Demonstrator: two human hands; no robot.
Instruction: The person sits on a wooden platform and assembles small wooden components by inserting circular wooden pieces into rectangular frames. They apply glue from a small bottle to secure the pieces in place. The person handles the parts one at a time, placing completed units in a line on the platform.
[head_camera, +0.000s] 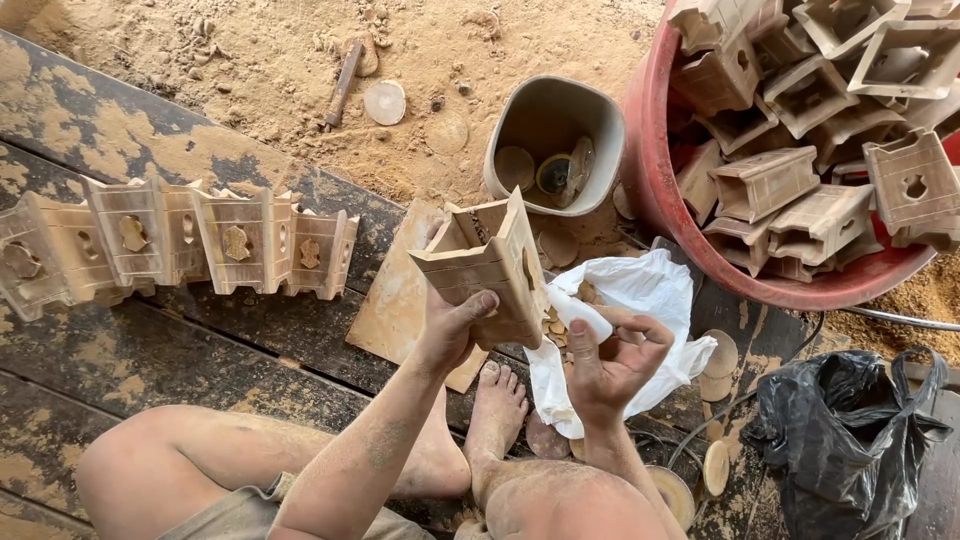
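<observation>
**Holding carved box over the boards**

Gripping a pale carved wooden box with open top and keyhole cut-out (487, 262) in left hand (452, 328), fingers wrapped tight round its lower corner, thumb on the face. Box tilted, raised above a flat tan wooden slab (395, 300), not touching it. Ribbed side, flared rim, dusty bare wood.

Right hand (612, 360) closed loosely round a small white cylindrical piece (580, 312), just beside the box's lower edge; contact between the two unclear.

Room: tight on the right, with red plastic tub full of similar wooden boxes (660, 170) close by and a grey squarish bucket (553, 140) just behind the box. White plastic bag (650, 290) directly under the right hand. Black plastic bag (850, 430) further right. More room left, up to a row of finished boxes (180, 245) on dark sawdusted planks (200, 360). Bare feet right below both hands.
</observation>
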